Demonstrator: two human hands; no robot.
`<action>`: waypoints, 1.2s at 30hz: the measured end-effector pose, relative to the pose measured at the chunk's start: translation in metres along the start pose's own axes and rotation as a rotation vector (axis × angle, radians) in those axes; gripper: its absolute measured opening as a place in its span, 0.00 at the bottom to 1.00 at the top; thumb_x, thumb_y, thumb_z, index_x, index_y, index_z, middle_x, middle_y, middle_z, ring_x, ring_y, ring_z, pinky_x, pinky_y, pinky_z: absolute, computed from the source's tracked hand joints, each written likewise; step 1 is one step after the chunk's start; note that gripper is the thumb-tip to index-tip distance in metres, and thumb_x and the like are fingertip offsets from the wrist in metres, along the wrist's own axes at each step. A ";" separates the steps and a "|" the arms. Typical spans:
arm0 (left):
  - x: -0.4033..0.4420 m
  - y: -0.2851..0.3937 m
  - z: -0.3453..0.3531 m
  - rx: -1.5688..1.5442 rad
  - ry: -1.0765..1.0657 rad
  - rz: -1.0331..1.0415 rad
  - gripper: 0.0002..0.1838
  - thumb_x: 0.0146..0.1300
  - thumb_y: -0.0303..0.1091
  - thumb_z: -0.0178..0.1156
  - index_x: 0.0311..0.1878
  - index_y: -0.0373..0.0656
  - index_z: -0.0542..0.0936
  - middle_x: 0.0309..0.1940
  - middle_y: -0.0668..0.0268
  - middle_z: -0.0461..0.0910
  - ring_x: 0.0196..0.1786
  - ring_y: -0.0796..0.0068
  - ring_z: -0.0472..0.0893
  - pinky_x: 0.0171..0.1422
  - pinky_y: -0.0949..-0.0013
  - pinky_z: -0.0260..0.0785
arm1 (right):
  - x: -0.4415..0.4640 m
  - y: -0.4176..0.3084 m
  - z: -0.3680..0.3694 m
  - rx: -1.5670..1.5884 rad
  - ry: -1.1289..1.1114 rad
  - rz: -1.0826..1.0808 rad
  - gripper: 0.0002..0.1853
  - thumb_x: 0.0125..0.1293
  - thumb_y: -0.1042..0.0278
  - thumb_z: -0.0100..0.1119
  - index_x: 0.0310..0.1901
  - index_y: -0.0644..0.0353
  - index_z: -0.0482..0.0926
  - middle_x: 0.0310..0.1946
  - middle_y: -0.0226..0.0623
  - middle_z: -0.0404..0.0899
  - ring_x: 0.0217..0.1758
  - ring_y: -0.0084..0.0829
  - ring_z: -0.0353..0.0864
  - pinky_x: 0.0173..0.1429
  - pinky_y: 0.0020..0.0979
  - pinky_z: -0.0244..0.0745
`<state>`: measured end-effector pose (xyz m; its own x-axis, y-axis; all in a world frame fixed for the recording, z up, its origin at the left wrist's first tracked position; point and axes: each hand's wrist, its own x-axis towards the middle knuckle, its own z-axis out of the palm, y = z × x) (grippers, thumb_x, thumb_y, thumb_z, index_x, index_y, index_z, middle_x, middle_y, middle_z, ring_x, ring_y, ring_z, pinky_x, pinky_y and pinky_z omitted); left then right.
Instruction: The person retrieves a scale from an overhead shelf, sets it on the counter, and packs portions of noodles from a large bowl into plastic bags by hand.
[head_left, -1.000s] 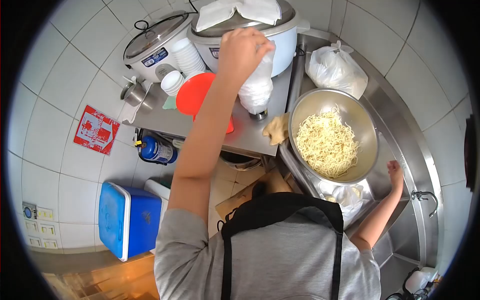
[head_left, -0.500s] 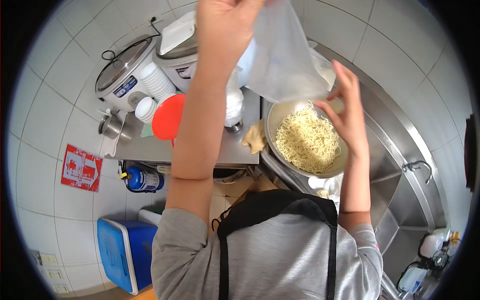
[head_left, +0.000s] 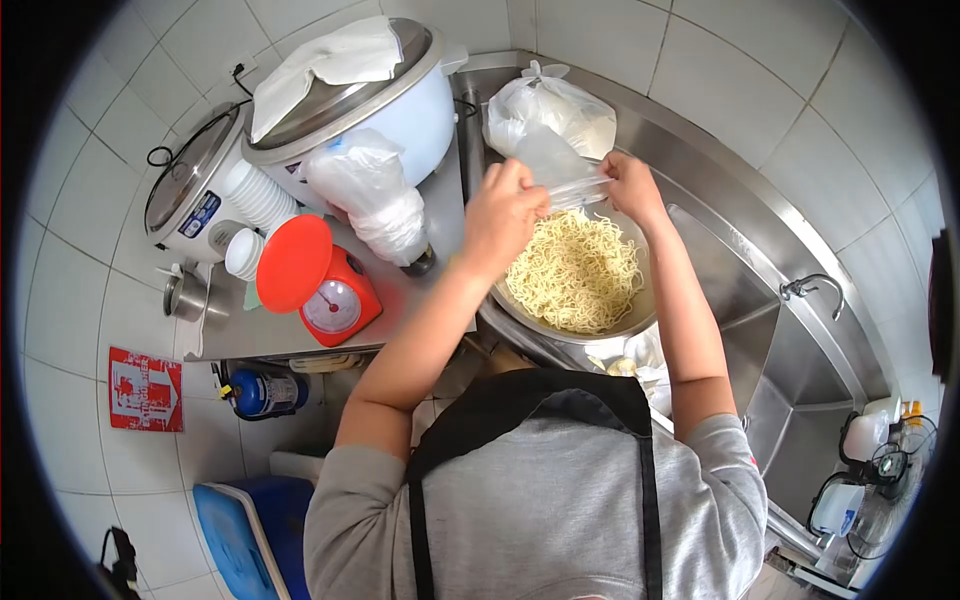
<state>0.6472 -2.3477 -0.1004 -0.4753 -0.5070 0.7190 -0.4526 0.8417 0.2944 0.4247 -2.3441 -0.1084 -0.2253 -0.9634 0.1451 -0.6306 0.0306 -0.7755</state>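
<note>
My left hand (head_left: 505, 215) is closed on one side of the mouth of a clear plastic bag (head_left: 556, 160). On the other side, my right hand (head_left: 632, 190) pinches the bag's edge, so it is stretched between them. The bag hangs over the far rim of a large metal bowl (head_left: 598, 332). A heap of pale yellow noodles (head_left: 580, 278) fills much of that bowl, just below and nearer me than both hands.
Left of the bowl, a counter (head_left: 430, 305) carries a red scale (head_left: 338, 305), a wrapped bottle (head_left: 372, 200), stacked white cups (head_left: 262, 195) and two large cookers (head_left: 400, 140). A knotted white bag (head_left: 555, 108) sits behind the bowl. Sink and tap (head_left: 815, 290) are at right.
My left hand has come down from high up with the bag. My right hand, open before, has closed on the bag's edge. The camera view has shifted.
</note>
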 end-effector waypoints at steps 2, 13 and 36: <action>-0.001 -0.009 -0.003 0.080 -0.028 -0.049 0.12 0.48 0.19 0.54 0.36 0.42 0.78 0.37 0.66 0.70 0.38 0.62 0.75 0.38 0.62 0.69 | 0.006 0.016 0.000 0.238 -0.330 0.015 0.10 0.55 0.65 0.62 0.32 0.63 0.76 0.22 0.34 0.80 0.26 0.25 0.80 0.30 0.28 0.73; 0.009 -0.009 0.009 0.066 -0.085 -0.265 0.18 0.50 0.21 0.52 0.48 0.38 0.75 0.46 0.62 0.72 0.35 0.55 0.78 0.38 0.58 0.71 | 0.016 0.129 0.081 -0.580 -0.862 0.083 0.44 0.39 0.59 0.72 0.62 0.56 0.65 0.56 0.45 0.71 0.54 0.39 0.73 0.50 0.36 0.74; 0.024 0.000 -0.004 0.039 0.103 -0.300 0.19 0.53 0.22 0.49 0.51 0.34 0.73 0.49 0.56 0.71 0.43 0.52 0.77 0.46 0.60 0.70 | 0.060 0.117 0.113 -0.390 -0.438 0.103 0.37 0.45 0.57 0.67 0.61 0.51 0.68 0.57 0.44 0.70 0.57 0.41 0.70 0.59 0.43 0.66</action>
<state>0.6396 -2.3592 -0.0808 -0.2380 -0.7085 0.6644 -0.5908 0.6485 0.4799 0.4212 -2.4284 -0.2595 -0.0247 -0.9679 -0.2500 -0.8668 0.1453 -0.4770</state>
